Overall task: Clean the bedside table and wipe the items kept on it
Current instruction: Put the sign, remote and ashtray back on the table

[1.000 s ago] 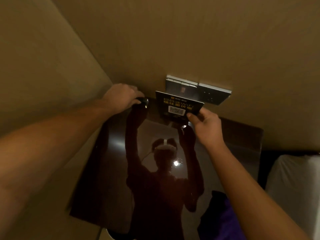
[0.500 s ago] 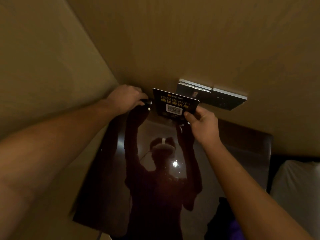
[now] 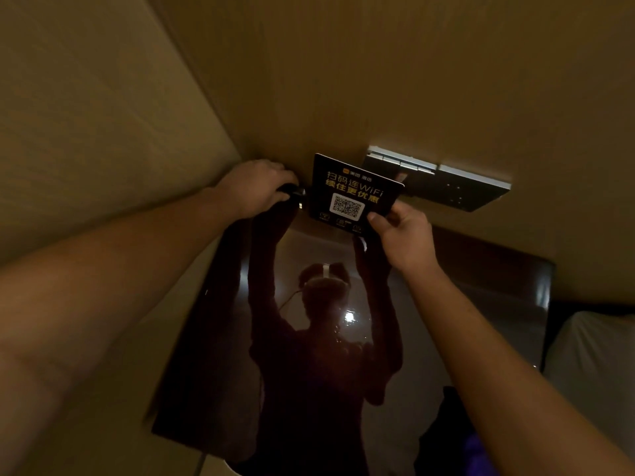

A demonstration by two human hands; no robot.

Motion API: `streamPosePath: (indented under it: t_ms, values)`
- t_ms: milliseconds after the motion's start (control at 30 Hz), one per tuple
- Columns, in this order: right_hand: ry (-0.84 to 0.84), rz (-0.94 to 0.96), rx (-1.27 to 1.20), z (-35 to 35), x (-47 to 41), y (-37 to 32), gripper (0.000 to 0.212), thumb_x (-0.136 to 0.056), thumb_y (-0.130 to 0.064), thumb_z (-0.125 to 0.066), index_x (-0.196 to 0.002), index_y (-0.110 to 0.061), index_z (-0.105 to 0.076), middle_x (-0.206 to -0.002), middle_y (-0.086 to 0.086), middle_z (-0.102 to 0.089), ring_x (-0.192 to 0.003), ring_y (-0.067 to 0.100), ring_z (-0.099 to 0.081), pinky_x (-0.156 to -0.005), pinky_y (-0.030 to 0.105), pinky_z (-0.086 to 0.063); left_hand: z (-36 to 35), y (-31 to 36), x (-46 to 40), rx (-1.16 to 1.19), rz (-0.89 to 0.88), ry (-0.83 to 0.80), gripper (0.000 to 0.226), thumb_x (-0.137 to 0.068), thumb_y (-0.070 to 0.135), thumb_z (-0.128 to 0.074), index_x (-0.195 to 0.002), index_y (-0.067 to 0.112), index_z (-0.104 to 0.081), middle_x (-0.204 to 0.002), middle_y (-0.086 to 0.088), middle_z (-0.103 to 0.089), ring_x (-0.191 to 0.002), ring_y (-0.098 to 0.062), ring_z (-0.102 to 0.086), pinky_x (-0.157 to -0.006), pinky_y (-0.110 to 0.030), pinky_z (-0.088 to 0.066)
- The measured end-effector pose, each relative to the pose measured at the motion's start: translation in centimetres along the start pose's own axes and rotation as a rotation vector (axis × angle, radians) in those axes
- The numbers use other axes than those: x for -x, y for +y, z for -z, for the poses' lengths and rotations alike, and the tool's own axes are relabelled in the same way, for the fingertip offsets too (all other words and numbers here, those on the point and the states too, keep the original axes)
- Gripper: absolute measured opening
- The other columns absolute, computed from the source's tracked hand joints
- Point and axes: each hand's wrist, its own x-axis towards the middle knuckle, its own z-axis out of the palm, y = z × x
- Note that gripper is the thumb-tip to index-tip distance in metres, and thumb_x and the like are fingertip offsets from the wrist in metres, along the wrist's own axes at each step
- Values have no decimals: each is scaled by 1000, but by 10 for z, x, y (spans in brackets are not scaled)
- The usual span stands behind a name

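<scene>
Bedside table [image 3: 481,304] glossy — right hand [image 3: 402,235] fingers pinch WiFi card [image 3: 354,194], lifted higher; left hand [image 3: 257,187] grips dark object.

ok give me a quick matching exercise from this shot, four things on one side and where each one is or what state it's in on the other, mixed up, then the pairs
Things:
1. black WiFi sign
2. left hand
3. switch panel
4. bedside table

Places or states:
A. fixed to the back wall
B. glossy dark top, reflecting the person
C. pinched at its lower corner by the right hand
D. closed over a small dark object in the corner

Pairs: 1-C, 2-D, 3-A, 4-B
</scene>
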Motion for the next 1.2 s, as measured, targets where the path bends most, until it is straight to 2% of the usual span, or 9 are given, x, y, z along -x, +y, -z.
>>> streamPosePath:
  t_ms: [400,500,600,733,800,867,967,1100,1200]
  values:
    - [-24,-18,17,0,-12,-1,28,-101,-12,-63,-128,-18,-66,-118,3,-71,-112,20,-68,-101,45,-56,-15,-7,-3,-76,-7,74,40,-87,17,-61,-127,15,-61,-113,-13,-67,-111,-35,-62,-89,-44,-45]
    - [0,-35,-2,0,-13,3,32,-98,-13,-67,-130,-17,-65,-109,-5,-71,-104,9,-70,-89,27,-59,-19,-9,0,-95,21,123,45,-86,17,-61,-131,17,-57,-118,-11,-64,-114,-34,-58,-92,-44,-38]
    - [34,-52,-15,0,-11,6,37,-94,-12,-72,-130,-18,-63,-96,-15,-69,-84,-11,-66,-70,5,-51,-19,-10,7,-100,21,200,46,-83,14,-60,-129,15,-58,-119,-12,-63,-111,-35,-58,-96,-46,-38]
    - [89,-56,-37,4,6,11,45,-90,-7,-76,-132,-13,-60,-116,0,-69,-106,11,-67,-95,27,-56,-17,-2,23,-104,19,299,44,-83,17,-59,-127,15,-60,-124,-12,-60,-113,-36,-56,-100,-49,-37]
    - [128,-65,-30,7,12,12,54,-90,-12,-77,-139,-18,-55,-124,2,-67,-109,14,-66,-89,26,-57,-17,3,29,-93,30,379,42,-86,28,-58,-126,17,-60,-126,-12,-57,-113,-35,-54,-100,-49,-37]
    - [180,-62,-22,18,29,16,61,-90,-20,-78,-144,-27,-51,-116,4,-70,-101,14,-69,-77,23,-56,-18,18,41,-80,41,457,45,-88,46,-57,-125,21,-60,-125,-11,-54,-113,-33,-51,-98,-48,-37]
    - [235,-30,-29,33,54,21,63,-89,-25,-79,-144,-32,-48,-116,10,-69,-97,16,-69,-90,39,-60,-25,47,56,-46,94,536,49,-88,60,-56,-125,27,-60,-125,-9,-51,-113,-30,-50,-95,-45,-37]
    - [299,90,20,51,86,27,62,-88,-33,-79,-143,-33,-51,-132,-8,-55,-100,1,-61,-94,34,-57,-35,85,72,38,172,610,55,-90,60,-57,-137,32,-55,-148,-10,-45,-131,-32,-46,-106,-50,-37]
    - [334,141,44,72,119,44,59,-88,-40,-77,-141,-40,-52,-143,-10,-48,-127,10,-53,-103,31,-51,-39,136,83,74,126,664,61,-92,62,-56,-146,34,-49,-162,-9,-32,-145,-33,-36,-115,-58,-31]
